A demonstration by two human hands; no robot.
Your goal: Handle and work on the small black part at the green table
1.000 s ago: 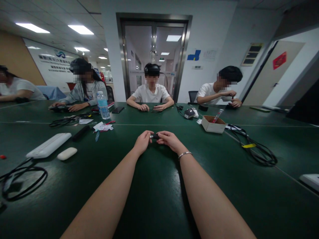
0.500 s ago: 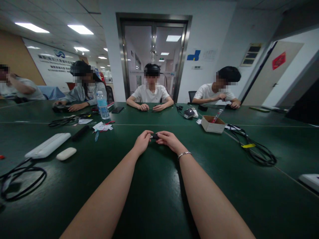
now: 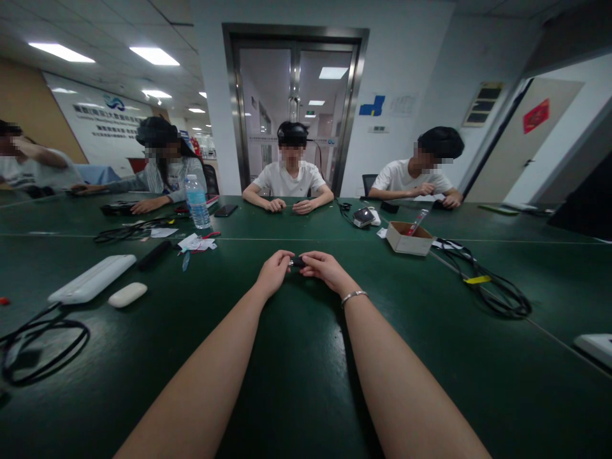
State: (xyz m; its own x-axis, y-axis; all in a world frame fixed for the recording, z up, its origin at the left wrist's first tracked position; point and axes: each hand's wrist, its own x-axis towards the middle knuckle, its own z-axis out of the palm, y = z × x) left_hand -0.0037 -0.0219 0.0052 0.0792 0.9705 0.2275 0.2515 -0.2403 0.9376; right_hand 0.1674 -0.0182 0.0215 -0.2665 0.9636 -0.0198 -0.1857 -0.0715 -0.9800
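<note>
Between my hands, just above or on the green table (image 3: 296, 357), is a small black object with a silvery end (image 3: 297, 262); its exact kind is too small to make out. My left hand (image 3: 274, 273) pinches the silvery end between thumb and fingertips. The black end sits in the fingers of my right hand (image 3: 327, 269), which has a silver bracelet at the wrist. My fingers cover part of the object at both ends.
To the left lie a white power bank (image 3: 93, 279), a white oval case (image 3: 127, 294) and a black cable (image 3: 45, 350). A water bottle (image 3: 197, 204) stands farther back. Rightward are a small open box (image 3: 408, 241) and a coiled cable (image 3: 497, 290). Several people sit across the table.
My hands and the small black object hold still. The person at the back left has stretched one arm out to the left, away from the black device.
</note>
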